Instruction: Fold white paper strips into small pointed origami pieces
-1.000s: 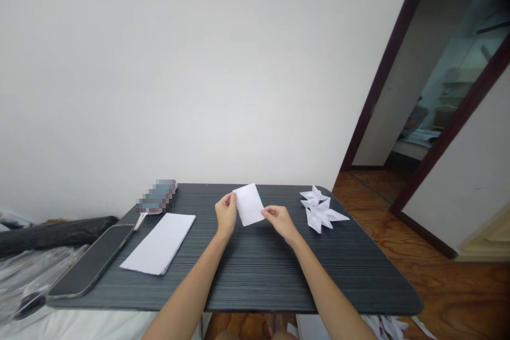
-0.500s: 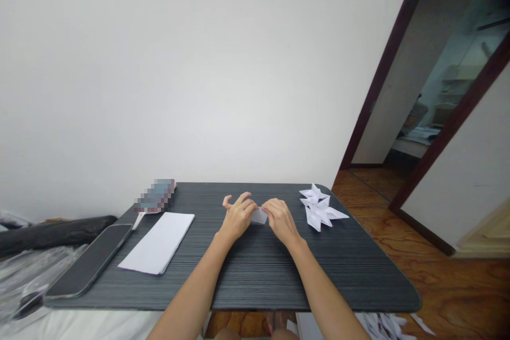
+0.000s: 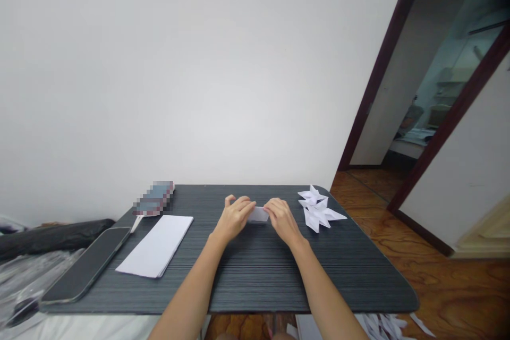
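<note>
A small piece of white paper (image 3: pixel 258 214) is held between my two hands above the middle of the dark table. My left hand (image 3: pixel 235 217) pinches its left side, fingers bent over the top edge. On the opposite side, my right hand (image 3: pixel 281 218) grips the upper right corner between thumb and fingers. The paper's lower edge hangs just over the tabletop; whether it touches cannot be made out. To the right of my right hand lie several folded white paper shapes (image 3: pixel 319 211) with pointed tips, bunched together.
A stack of white paper sheets (image 3: pixel 157 247) lies left on the dark table (image 3: pixel 258 276). Beside it are a black phone (image 3: pixel 87 265) and a blurred-out object (image 3: pixel 154 199) with a white strap. A white wall (image 3: pixel 239 74) rises behind. Paper strips (image 3: pixel 384 325) lie below the front edge.
My left hand has shifted slightly left and its raised fingers have come down toward the paper. More of the paper's width now shows between my hands. The view has tilted slightly.
</note>
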Available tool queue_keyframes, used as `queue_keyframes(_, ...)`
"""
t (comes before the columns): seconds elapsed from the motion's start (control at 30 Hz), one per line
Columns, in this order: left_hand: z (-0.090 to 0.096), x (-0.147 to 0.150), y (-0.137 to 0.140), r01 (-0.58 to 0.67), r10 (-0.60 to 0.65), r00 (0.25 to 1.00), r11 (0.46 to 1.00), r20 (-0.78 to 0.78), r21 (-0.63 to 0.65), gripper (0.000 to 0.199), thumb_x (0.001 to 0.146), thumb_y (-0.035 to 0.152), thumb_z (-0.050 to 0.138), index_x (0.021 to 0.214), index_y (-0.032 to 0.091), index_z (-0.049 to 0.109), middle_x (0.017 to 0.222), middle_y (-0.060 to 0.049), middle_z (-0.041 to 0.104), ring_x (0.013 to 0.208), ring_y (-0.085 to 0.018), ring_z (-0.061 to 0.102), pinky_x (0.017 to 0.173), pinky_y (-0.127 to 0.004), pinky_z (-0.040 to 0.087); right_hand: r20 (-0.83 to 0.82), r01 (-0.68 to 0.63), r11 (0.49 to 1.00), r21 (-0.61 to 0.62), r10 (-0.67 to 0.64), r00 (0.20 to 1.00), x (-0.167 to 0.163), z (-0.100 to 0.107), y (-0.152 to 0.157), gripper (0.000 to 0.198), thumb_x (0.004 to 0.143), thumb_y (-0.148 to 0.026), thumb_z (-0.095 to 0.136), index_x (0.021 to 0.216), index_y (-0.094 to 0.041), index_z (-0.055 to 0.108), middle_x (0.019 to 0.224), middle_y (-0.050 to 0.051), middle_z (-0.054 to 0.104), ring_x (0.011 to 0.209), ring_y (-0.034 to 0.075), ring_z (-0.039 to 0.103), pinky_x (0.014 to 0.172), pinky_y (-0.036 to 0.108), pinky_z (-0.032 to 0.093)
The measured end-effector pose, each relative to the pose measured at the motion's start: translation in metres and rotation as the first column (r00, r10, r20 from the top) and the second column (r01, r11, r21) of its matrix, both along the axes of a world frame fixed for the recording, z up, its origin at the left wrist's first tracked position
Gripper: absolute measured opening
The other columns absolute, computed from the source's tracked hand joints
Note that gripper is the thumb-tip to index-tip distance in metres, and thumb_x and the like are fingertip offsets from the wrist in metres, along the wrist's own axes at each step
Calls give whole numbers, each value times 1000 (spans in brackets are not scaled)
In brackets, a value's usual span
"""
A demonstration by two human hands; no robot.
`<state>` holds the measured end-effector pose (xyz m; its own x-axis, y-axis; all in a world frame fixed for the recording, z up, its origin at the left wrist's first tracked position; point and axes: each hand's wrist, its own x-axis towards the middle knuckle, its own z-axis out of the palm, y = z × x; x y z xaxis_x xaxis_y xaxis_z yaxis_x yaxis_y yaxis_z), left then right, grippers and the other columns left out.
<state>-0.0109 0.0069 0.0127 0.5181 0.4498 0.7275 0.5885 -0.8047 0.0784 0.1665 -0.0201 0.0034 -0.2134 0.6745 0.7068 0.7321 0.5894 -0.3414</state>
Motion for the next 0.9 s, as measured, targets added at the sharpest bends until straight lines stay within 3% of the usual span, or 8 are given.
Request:
queue_keyframes(0.07,-5,7,-1,43,-39,998,996,48,-83,22,80,20,39,87,19,60,76,-6,63,77,-15,55,77,-32,32,-129,-23,1000,0,23,991,-3,1,0,18,80,-21,40,71,-18,56,74,5,57,79,17,50,75,31,34)
queue_keyframes(0.13,-9,12,0,29,15,974,982,228,-189,21,78,24,42,82,18,61,73,-6,63,68,-15,56,69,-29,38,-341,-6,1000,-17,0,940,-5,1,3,14,76,-27,46,79,-18,56,80,5,58,81,17,50,77,32,36)
queue_keyframes(0.2,-12,15,1,58,99,884,946,458,-318,20,75,28,46,80,18,62,74,-6,63,65,-15,57,65,-27,42,-565,-9,996,-94,-46,824,-6,-2,8,31,69,-32,55,96,-18,52,89,7,58,84,18,52,77,33,38)
queue_keyframes(0.3,-12,20,2,241,179,700,852,691,-465,21,70,31,52,78,15,62,75,-6,64,68,-17,59,64,-26,45,-752,-253,932,-261,-31,658,-7,-7,15,50,61,-37,61,104,-15,49,90,9,60,81,20,55,73,33,43)
queue_keyframes(0.37,-12,21,2,337,197,640,797,743,-501,22,67,32,55,78,13,61,75,-7,64,70,-18,59,64,-26,46,-806,-430,846,-314,3,592,-9,-10,15,44,60,-40,61,95,-13,56,84,10,63,76,21,57,70,34,44)
queue_keyframes(0.43,-10,21,1,378,199,631,765,749,-522,22,65,31,57,76,13,62,74,-7,64,69,-17,59,63,-26,46,-832,-503,799,-330,5,555,-10,-12,14,41,60,-43,60,85,-11,61,78,9,64,71,21,58,69,36,45)
queue_keyframes(0.73,4,11,-1,540,152,621,628,769,-560,22,62,29,59,74,12,64,61,-4,61,54,-12,54,51,-22,44,-899,-605,734,-307,-15,438,-7,-4,7,30,59,-34,61,84,-17,64,73,5,65,54,16,55,43,27,44)
queue_keyframes(0.9,4,10,-1,677,114,567,500,816,-541,18,62,28,59,69,12,63,56,-3,59,49,-12,53,48,-23,43,-913,-619,733,-282,-7,408,-6,-1,4,15,60,-22,57,71,-20,67,67,2,63,51,13,53,43,24,42)
